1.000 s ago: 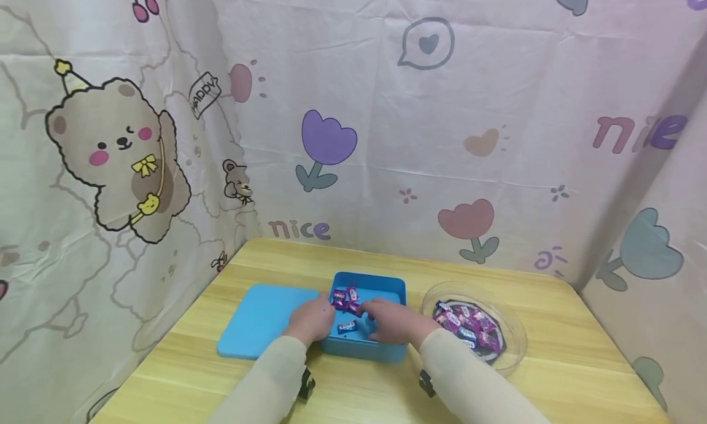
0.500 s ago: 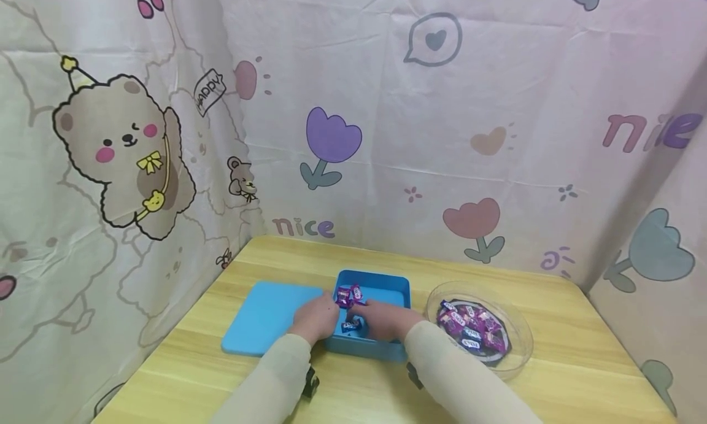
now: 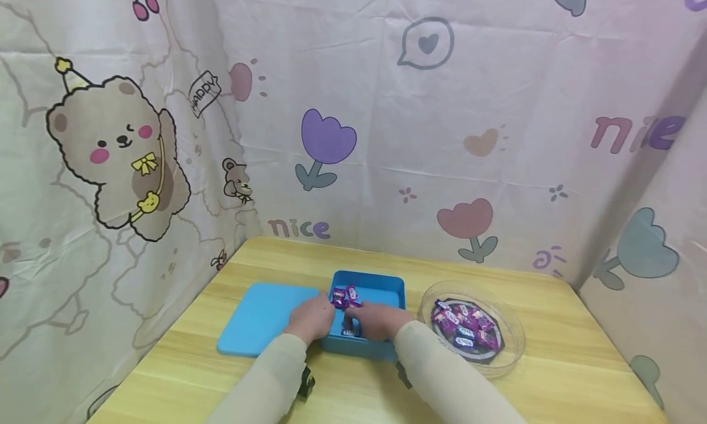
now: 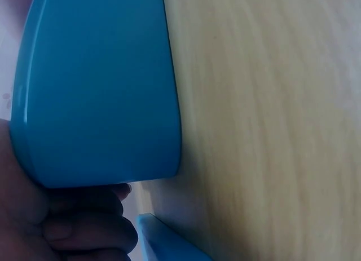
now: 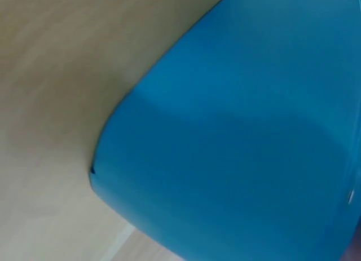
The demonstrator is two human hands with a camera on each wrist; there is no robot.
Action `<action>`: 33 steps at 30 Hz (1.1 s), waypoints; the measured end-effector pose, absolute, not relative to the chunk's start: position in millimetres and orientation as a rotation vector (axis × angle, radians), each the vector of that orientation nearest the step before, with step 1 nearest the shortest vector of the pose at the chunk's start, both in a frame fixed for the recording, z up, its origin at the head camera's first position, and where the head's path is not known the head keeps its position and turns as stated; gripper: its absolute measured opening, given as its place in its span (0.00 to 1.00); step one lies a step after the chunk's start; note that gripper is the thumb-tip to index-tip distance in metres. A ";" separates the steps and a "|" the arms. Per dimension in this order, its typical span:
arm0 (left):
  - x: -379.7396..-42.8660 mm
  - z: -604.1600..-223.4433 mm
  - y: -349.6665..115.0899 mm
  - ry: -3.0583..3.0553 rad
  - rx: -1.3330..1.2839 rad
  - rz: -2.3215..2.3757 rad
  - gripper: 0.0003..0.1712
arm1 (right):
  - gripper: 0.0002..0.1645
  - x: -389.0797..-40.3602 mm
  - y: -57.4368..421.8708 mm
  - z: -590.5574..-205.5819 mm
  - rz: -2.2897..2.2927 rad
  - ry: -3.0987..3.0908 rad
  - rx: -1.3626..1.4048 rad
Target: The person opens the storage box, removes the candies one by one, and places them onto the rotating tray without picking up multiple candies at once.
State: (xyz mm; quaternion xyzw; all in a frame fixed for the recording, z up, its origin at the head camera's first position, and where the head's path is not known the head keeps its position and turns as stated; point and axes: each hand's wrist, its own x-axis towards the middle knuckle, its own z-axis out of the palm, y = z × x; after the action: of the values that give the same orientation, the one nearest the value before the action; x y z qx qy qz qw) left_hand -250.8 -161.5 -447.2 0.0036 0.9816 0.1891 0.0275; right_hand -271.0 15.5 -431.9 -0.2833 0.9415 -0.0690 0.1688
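Observation:
A blue rectangular box (image 3: 361, 349) stands lidless in the middle of the table. My left hand (image 3: 312, 317) grips its left wall; in the left wrist view the fingers (image 4: 93, 230) curl against the box's side wall (image 4: 101, 97). My right hand (image 3: 378, 321) reaches over the front right of the box, fingers bent down inside. Its fingertips pinch a dark blue wrapped candy (image 3: 350, 332) near the front wall, partly covering it. Several purple wrapped candies (image 3: 339, 297) lie at the box's back left. The right wrist view has mostly the box's outer wall (image 5: 225, 131).
Left of the box lies a flat blue lid (image 3: 256, 319) on the wooden table (image 3: 182, 375). To the right sits a round clear dish (image 3: 515, 344) holding several purple and blue wrapped candies (image 3: 465, 326). Printed cloth (image 3: 381, 111) hangs behind and at both sides.
My right hand has moved left and down onto the dark blue candy, which has shifted slightly toward the front wall. My left hand stays on the box.

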 end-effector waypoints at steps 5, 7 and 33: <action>-252.3 -449.2 -161.2 3.026 0.019 0.580 0.27 | 0.22 -271.1 18.6 -434.4 -0.199 2.659 -0.865; -252.6 -449.2 -160.6 3.023 0.017 0.591 0.27 | 0.22 -270.9 20.1 -434.3 -0.191 2.652 -0.878; -252.7 -447.7 -165.9 3.019 0.025 0.682 0.30 | 0.07 -281.0 56.2 -421.1 -0.507 2.842 -1.090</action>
State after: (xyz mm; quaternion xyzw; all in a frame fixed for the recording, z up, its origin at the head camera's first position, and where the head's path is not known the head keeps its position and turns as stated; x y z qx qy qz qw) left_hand -252.7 -165.9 -447.7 0.0080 0.9751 0.2203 0.0232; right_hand -281.0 56.2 -421.1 -0.3530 0.9207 -0.1642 0.0279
